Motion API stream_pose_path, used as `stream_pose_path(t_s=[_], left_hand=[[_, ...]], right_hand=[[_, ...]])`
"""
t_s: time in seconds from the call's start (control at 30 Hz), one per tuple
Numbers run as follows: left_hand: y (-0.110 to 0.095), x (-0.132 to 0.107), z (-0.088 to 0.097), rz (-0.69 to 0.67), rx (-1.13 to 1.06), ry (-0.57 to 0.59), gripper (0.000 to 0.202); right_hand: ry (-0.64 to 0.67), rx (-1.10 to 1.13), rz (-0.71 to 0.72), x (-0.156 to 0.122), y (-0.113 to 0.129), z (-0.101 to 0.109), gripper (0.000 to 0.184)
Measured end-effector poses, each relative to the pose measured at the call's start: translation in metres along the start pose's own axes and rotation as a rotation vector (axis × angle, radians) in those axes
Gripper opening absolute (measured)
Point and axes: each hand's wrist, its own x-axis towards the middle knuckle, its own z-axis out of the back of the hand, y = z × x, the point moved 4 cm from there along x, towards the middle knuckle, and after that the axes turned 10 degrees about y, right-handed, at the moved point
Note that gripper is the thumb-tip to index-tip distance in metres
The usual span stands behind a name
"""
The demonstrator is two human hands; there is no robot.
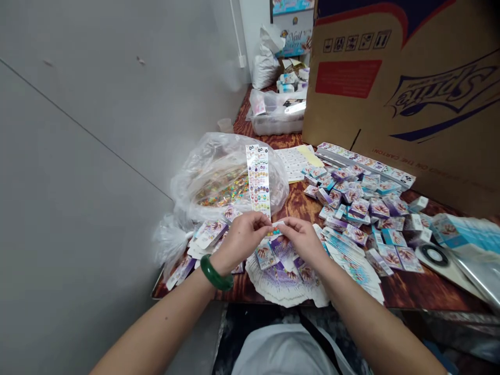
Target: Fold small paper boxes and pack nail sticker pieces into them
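My left hand [241, 238], with a green bangle [215, 273] on its wrist, pinches the bottom end of a long sticker strip [258, 179] that stands upright above the table. My right hand [302, 240] meets it at the same spot, fingertips closed on a small white piece at the strip's base. Beneath both hands lies a fanned stack of flat purple-and-white printed cards [287, 281].
A clear plastic bag [219, 182] of shiny strips sits at the left. Several small folded boxes [359, 205] cover the wooden table [410, 291] to the right. A large Sprite carton [410, 88] stands behind them. A tape roll [433, 255] lies at the right; a plastic tub [275, 117] sits farther back.
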Motion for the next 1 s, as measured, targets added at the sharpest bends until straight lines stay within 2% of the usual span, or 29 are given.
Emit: stream_pose_path(t_s=[0.13,0.2,0.27,0.33,0.43,0.53,0.63,0.73,0.8,0.9,1.0], left_hand=[[0.006,-0.001,-0.001,-0.006,-0.064,-0.031,0.006],[0.007,-0.006,-0.001,-0.040,-0.041,-0.084,0.011],[0.012,-0.014,-0.004,-0.033,0.108,-0.169,0.019],[0.022,-0.023,-0.013,0.064,0.365,-0.216,0.029],[0.041,-0.032,-0.034,0.253,0.669,-0.146,0.044],[0.048,-0.034,-0.051,0.299,0.750,-0.105,0.049],[0.045,-0.034,-0.057,0.270,0.741,-0.143,0.039],[0.044,-0.036,-0.060,0.229,0.645,-0.179,0.024],[0.046,-0.037,-0.062,0.179,0.497,-0.191,0.022],[0.052,-0.037,-0.062,0.120,0.123,-0.211,0.025],[0.057,-0.038,-0.061,0.135,-0.351,-0.198,0.029]], right_hand=[[0.037,-0.109,0.063,-0.004,0.005,0.001,0.021],[0.027,-0.144,0.074,-0.005,0.006,0.005,0.019],[-0.019,-0.146,0.063,-0.006,0.004,0.014,0.018],[-0.084,-0.127,0.045,-0.008,0.001,0.027,0.020],[-0.151,-0.093,0.034,-0.013,-0.003,0.043,0.022],[-0.165,-0.075,0.051,-0.017,-0.006,0.048,0.024],[-0.156,-0.057,0.053,-0.020,-0.007,0.046,0.026],[-0.157,-0.021,0.042,-0.023,-0.008,0.043,0.026],[-0.144,0.015,0.021,-0.024,-0.010,0.041,0.027],[-0.104,0.045,-0.012,-0.026,-0.012,0.037,0.027],[-0.040,0.033,-0.033,-0.026,-0.014,0.030,0.026]])
